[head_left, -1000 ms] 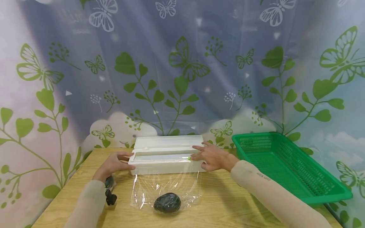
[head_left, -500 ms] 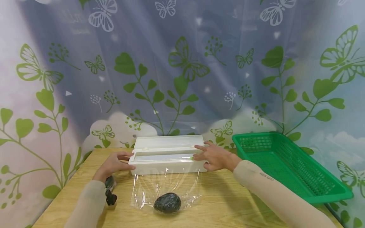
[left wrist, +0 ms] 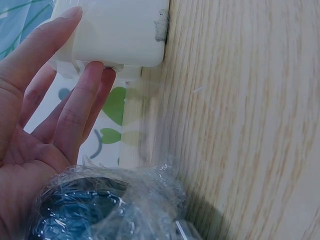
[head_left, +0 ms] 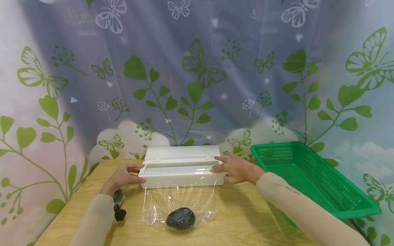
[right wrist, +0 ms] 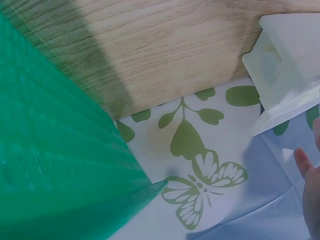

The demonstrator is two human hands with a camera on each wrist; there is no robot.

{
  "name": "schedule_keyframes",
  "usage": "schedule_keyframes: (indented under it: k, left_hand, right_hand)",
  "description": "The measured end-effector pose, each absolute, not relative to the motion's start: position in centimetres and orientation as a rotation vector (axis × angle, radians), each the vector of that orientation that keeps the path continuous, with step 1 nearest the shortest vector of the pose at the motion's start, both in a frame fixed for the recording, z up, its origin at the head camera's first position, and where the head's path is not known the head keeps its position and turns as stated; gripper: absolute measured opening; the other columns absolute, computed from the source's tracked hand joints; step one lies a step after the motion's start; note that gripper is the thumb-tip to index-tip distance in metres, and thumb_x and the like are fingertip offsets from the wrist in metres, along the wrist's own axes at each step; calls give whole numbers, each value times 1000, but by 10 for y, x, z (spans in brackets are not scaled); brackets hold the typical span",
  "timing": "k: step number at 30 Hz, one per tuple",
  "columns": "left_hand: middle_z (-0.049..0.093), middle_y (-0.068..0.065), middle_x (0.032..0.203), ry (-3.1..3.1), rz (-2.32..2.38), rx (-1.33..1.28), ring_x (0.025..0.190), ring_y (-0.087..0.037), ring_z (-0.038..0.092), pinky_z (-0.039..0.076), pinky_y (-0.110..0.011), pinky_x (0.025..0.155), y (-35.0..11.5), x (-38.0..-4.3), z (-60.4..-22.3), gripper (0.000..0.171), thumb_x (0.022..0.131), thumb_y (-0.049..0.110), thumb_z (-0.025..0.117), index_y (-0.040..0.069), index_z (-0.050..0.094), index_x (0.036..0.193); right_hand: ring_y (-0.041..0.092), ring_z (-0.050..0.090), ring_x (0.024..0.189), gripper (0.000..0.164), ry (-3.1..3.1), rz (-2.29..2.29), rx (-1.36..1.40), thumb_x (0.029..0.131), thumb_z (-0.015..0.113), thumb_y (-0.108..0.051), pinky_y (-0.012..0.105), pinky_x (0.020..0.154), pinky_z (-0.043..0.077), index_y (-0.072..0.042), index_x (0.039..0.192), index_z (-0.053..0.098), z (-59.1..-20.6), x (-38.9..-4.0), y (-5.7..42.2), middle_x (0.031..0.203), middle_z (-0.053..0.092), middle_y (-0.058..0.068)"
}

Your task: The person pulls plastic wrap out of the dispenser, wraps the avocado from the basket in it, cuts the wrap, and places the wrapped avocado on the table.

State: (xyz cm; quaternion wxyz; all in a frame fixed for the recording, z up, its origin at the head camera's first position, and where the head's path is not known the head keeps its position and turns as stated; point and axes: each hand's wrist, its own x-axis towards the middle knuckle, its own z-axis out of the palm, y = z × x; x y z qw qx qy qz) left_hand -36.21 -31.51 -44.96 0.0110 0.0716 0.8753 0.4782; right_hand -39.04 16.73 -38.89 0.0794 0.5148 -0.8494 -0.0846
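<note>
A white cling film dispenser [head_left: 184,180] lies across the table with its lid [head_left: 181,153] raised at the back. My left hand [head_left: 124,176] holds its left end, thumb in front and fingers behind; the left wrist view shows those fingertips against the end. On the cutter rail, fingers of my right hand [head_left: 237,168] press at a small green slider [head_left: 210,169] near the right end. Clear cling film [head_left: 154,201] hangs from the dispenser's front onto the table. Toward its near edge rests a dark, oval, avocado-like item [head_left: 181,218], with film gathered about it.
A green perforated basket [head_left: 295,177] stands at the right, beside my right forearm. By my left forearm lie a film-wrapped dark item [left wrist: 100,205] and a small black object [head_left: 120,213]. A patterned curtain [head_left: 197,102] closes off the back.
My right hand and the green slider have moved a little to the right along the rail. The left hand, the film and the dark item have stayed in place.
</note>
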Motion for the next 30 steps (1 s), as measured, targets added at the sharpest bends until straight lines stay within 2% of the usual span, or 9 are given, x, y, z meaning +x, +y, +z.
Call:
schedule_keyframes:
  k: [13,22,27,30]
  left_hand:
    - [61,-29,139,2687,1511,259,126,-40,61,59,-48,97,-308,-365,-451,72,81,23,90,4,60,143]
    - [61,-28,140,2684,1510,254,129,-40,60,59,-47,97,-303,-372,-452,72,80,24,91,6,61,143]
    - [62,-28,139,2680,1511,281,127,-40,61,59,-47,96,-298,-375,-453,72,80,23,91,5,60,143]
    - [62,-29,138,2670,1518,300,126,-39,62,59,-45,96,-298,-375,-453,73,80,24,91,5,60,143]
  right_hand:
    - [36,49,146,50,-2558,-307,1499,89,54,-16,66,117,38,-17,138,68,-383,-389,185,139,68,-4]
    - [35,53,142,50,-2536,-353,1495,85,52,-14,63,114,42,-17,130,73,-374,-388,187,130,73,-4]
    - [32,55,140,46,-2512,-509,1464,85,55,-14,59,114,44,-18,125,76,-370,-389,189,127,75,-5]
    - [27,51,145,37,-2568,-764,1373,90,56,-17,55,117,43,-21,119,79,-371,-389,197,135,71,-8]
